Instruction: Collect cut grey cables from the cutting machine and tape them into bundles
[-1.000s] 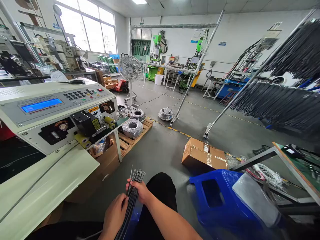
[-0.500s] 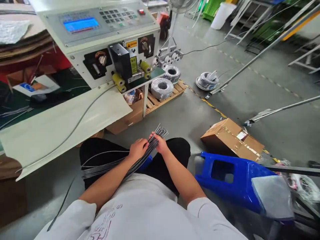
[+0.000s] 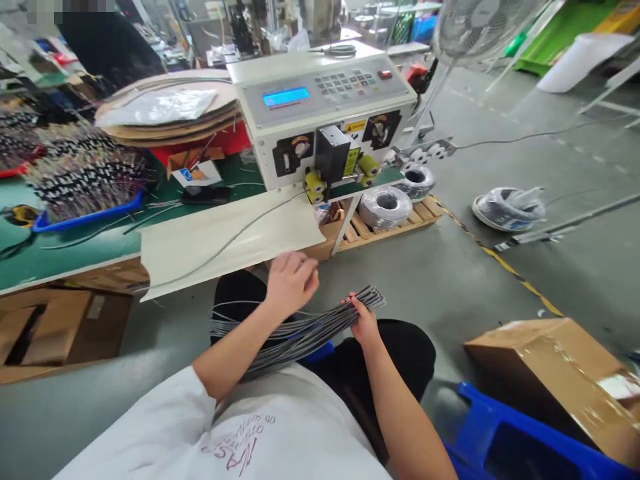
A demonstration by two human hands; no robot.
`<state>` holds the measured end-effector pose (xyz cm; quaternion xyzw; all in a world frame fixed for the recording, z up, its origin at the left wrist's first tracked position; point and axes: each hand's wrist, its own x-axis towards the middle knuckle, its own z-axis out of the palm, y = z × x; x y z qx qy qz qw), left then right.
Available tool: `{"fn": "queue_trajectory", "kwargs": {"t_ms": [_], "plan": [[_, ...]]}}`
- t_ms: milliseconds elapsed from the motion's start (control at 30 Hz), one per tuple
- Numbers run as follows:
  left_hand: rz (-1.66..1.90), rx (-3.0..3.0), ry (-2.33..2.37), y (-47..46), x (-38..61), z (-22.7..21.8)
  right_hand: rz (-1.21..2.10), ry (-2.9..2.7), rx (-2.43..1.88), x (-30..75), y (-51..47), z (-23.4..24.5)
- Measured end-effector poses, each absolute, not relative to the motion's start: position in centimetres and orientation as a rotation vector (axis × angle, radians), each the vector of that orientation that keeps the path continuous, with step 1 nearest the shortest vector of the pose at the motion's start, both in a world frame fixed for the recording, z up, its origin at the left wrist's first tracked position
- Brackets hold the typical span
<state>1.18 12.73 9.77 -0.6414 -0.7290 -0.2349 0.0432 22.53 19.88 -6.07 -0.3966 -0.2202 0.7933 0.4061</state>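
Note:
My right hand [image 3: 365, 323] is closed around a bundle of thin grey cables [image 3: 305, 340] near its right end, where the cut tips stick out past the fingers. The rest of the bundle lies across my lap to the left, partly hidden under my left forearm. My left hand [image 3: 291, 283] is raised above the bundle, apart from it, with loosely bent fingers and nothing visible in them. It is slightly blurred. Just beyond it, a single grey cable [image 3: 230, 241] runs from the machine's yellow rollers [image 3: 314, 183] down over a cream sheet [image 3: 190, 233].
A wire-processing machine [image 3: 325, 100] with a lit screen stands on the green bench [image 3: 65, 257]. A blue tray [image 3: 90, 217] of wire pieces is at left. Cable coils [image 3: 385, 207] sit on a pallet below. A cardboard box [image 3: 550, 373] and blue stool [image 3: 500, 433] are at right.
My left hand has let go of the bundle and moved up, away from it. My right hand still grips the bundle. The view has turned left, showing more of the bench.

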Motion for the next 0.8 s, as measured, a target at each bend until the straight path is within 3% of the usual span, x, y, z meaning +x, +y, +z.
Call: {"fn": "queue_trajectory", "kwargs": {"t_ms": [133, 333, 567, 800], "plan": [[-0.539, -1.417, -2.417, 13.0, -4.7, 13.1, 1.995, -0.563, -1.012, 22.6, 20.0, -5.9], [-0.299, -1.640, -2.502, 8.1, -7.3, 11.5, 2.006, -0.605, -0.992, 22.7, 20.3, -6.1], [-0.725, -1.690, -2.325, 7.5, -4.8, 10.1, 1.966, -0.621, -1.027, 22.3, 19.6, -5.9], [-0.949, -2.105, -2.633, 8.4, 4.3, 3.0, 1.917, -0.626, -0.980, 21.9, 19.2, -5.4]]}}
